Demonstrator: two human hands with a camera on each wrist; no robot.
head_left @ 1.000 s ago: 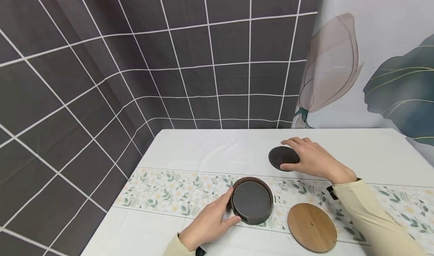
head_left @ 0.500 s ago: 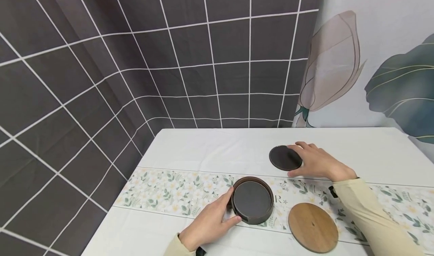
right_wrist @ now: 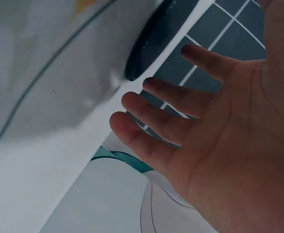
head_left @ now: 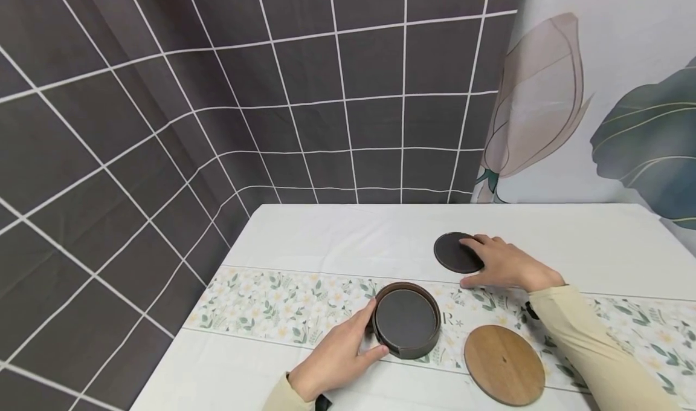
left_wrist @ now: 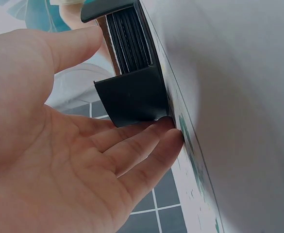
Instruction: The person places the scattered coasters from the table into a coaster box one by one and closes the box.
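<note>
In the head view, my left hand (head_left: 338, 355) lies at the left side of a dark round coaster holder (head_left: 399, 353). Its fairly straight fingers touch the holder's outer wall, with the thumb by its front opening. Through that slot, the left wrist view shows a stack of dark coasters (left_wrist: 131, 42). Farther back to the right, one dark round coaster (head_left: 452, 252) with a stitched edge lies on the white cloth. My right hand (head_left: 502, 263) hovers at its right edge, fingers spread and loosely bent. A gap shows between fingertips and coaster in the right wrist view.
A round wooden disc (head_left: 502, 365) lies on the table at the front right, below the right forearm. A floral band (head_left: 283, 308) crosses the white tablecloth (head_left: 326, 236). Behind hangs a dark gridded curtain (head_left: 304, 121), with a flower-print cloth (head_left: 549, 109) on the right.
My right hand has let go of the coaster and drawn slightly right and down from it. The coaster stays in place. The left hand stays at the holder.
</note>
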